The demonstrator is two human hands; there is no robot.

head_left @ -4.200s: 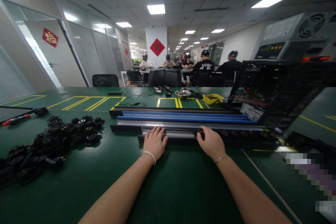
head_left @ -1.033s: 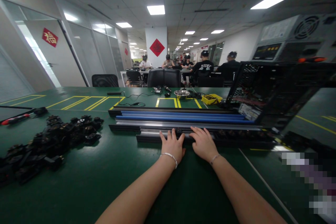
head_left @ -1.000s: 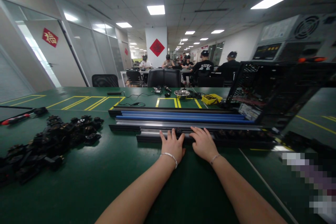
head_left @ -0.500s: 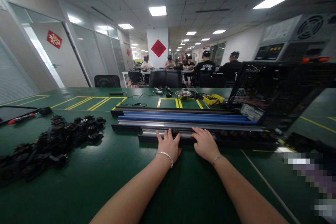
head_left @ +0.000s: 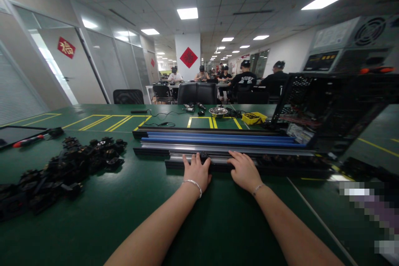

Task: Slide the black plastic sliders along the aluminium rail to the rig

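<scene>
My left hand (head_left: 197,173), with a bracelet on its wrist, is at the near long black rail. Its thumb and index finger hold a small black part (head_left: 204,156) in the rail's silvery channel, while the other fingers are spread. My right hand (head_left: 245,169) lies over the same rail (head_left: 220,160), a short way to the right, its fingers stretched out and touching it. Right of that hand, several dark parts (head_left: 288,159) sit in a row along the rail. Behind it lie a second rail with a silvery channel (head_left: 187,146) and a blue strip (head_left: 218,137).
A pile of black parts (head_left: 90,153) covers the left of the green table, near a red-handled screwdriver (head_left: 29,141). On the right stands an open computer case (head_left: 314,104). Farther back are a metal bowl (head_left: 218,111) and a yellow tray (head_left: 254,118). Several people sit in the background.
My left hand has shifted slightly left along the rail, and the small black part has moved left with it. My right hand has stayed in place.
</scene>
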